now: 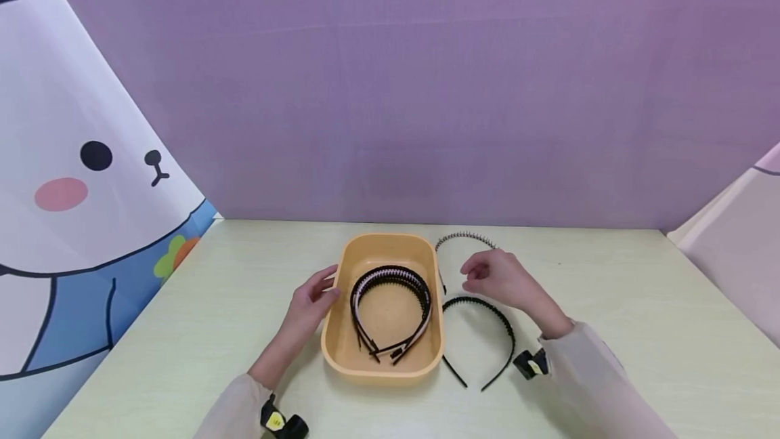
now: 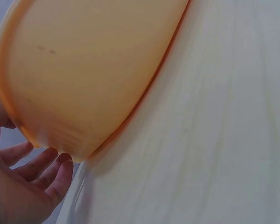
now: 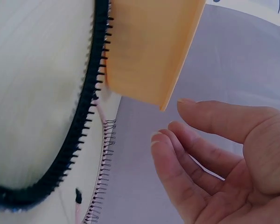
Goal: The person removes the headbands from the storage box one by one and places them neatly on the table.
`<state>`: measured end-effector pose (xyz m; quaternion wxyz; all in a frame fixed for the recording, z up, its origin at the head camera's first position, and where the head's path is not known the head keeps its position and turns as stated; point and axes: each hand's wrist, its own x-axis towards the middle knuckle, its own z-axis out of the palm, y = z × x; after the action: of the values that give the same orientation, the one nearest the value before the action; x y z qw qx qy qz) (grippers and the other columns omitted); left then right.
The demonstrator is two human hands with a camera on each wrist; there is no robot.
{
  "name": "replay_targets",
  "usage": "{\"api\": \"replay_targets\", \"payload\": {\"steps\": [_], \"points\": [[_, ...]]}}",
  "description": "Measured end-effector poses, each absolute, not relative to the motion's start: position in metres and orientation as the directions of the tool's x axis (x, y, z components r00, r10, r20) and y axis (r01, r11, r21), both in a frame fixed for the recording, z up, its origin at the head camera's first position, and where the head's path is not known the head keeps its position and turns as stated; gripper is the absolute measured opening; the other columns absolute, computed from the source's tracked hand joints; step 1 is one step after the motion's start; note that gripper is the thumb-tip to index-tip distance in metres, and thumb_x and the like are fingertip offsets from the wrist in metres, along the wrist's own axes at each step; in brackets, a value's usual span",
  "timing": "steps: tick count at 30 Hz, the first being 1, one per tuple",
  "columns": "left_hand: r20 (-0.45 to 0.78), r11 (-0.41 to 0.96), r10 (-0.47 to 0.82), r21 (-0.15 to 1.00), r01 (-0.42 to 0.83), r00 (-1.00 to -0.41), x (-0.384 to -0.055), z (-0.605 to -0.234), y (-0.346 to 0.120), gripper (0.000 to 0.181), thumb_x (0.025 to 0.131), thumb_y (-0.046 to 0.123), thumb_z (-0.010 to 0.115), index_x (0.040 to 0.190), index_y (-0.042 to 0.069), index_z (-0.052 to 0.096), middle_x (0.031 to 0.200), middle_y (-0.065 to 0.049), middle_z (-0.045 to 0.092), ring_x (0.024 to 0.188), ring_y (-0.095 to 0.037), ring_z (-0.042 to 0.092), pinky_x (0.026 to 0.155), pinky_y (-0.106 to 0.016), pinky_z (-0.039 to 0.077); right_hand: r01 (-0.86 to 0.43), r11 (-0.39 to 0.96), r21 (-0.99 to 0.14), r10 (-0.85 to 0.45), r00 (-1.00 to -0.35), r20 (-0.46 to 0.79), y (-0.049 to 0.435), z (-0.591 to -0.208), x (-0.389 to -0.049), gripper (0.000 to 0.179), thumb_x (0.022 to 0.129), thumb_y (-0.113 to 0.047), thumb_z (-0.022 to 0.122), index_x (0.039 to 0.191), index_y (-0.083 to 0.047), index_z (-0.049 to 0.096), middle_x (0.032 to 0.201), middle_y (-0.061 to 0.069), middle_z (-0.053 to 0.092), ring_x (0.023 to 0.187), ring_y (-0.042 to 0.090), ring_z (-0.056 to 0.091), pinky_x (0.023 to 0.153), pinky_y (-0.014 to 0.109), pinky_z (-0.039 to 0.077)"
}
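A tan plastic bin [image 1: 332, 351] stands on the table, holding several toothed headbands [image 1: 390, 276], black ones and a pale pink one, in a loose stack. My left hand [image 1: 313, 300] grips its left side, thumb at the rim and fingertips against the outer wall [image 2: 79, 93]. To the right of the bin, my right hand [image 1: 500, 278] hovers with loosely curled fingers and nothing in them. Below it lies a black toothed headband [image 1: 512, 337]. Farther back is a thin pinkish headband [image 3: 101, 177] with dark wiry teeth, partly hidden by the bin and hand.
The pale wood-look table [image 1: 183, 330] ends at a purple backdrop [image 1: 426, 120]. A cartoon-printed cloth [image 1: 103, 236] hangs along the left, and another pale cloth [image 1: 737, 249] along the right. Each wrist wears a small black camera [image 1: 530, 363].
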<state>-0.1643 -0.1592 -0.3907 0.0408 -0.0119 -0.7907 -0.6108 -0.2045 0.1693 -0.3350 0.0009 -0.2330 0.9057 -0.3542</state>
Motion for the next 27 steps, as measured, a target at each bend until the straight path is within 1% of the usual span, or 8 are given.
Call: {"api": "replay_targets", "payload": {"steps": [2,10,19,22,27], "points": [[0.076,0.250,-0.034,0.966,0.065,-0.997,-0.164,-0.391,-0.159,0.046,0.093,0.007,0.053,0.138,0.003,0.047,0.129,-0.026,0.056,0.112,-0.031,0.058,0.090,-0.030,0.050,-0.441,0.630,-0.640,-0.435,-0.882,0.180,0.166,-0.333,-0.205,0.016,0.078,-0.005,0.069,0.091,0.004,0.068,0.073,0.002,0.065,0.066,0.008,0.058,0.061,0.024,0.049],[0.079,0.238,-0.030,0.969,0.070,-0.996,-0.163,-0.390,-0.159,0.047,0.093,0.006,0.053,0.139,0.002,0.046,0.130,-0.027,0.055,0.114,-0.033,0.057,0.088,-0.026,0.049,-0.435,0.649,-0.624,-0.433,-0.886,0.166,0.152,-0.327,-0.208,0.014,0.079,-0.004,0.070,0.092,0.001,0.069,0.078,0.006,0.067,0.071,0.011,0.061,0.066,0.025,0.051],[0.075,0.252,-0.027,0.965,0.066,-0.997,-0.165,-0.392,-0.160,0.047,0.093,0.007,0.052,0.139,0.003,0.045,0.130,-0.027,0.055,0.114,-0.033,0.057,0.093,-0.034,0.049,-0.486,0.652,-0.583,-0.474,-0.860,0.187,0.134,-0.325,-0.215,0.015,0.078,-0.006,0.071,0.092,0.001,0.069,0.080,0.005,0.069,0.072,0.012,0.063,0.068,0.028,0.052],[0.072,0.257,-0.027,0.964,0.063,-0.997,-0.166,-0.392,-0.159,0.047,0.093,0.007,0.052,0.139,0.004,0.046,0.130,-0.026,0.055,0.114,-0.033,0.057,0.092,-0.032,0.050,-0.503,0.645,-0.575,-0.490,-0.850,0.193,0.127,-0.321,-0.218,0.017,0.079,-0.006,0.070,0.095,0.001,0.069,0.083,0.006,0.070,0.075,0.015,0.064,0.071,0.030,0.053],[0.073,0.260,-0.031,0.964,0.062,-0.997,-0.165,-0.392,-0.159,0.047,0.094,0.008,0.053,0.139,0.004,0.046,0.131,-0.025,0.055,0.114,-0.032,0.057,0.092,-0.032,0.049,-0.504,0.627,-0.593,-0.510,-0.842,0.176,0.114,-0.312,-0.223,0.020,0.081,-0.005,0.068,0.099,0.002,0.068,0.089,0.011,0.070,0.080,0.019,0.065,0.074,0.032,0.053]]}}
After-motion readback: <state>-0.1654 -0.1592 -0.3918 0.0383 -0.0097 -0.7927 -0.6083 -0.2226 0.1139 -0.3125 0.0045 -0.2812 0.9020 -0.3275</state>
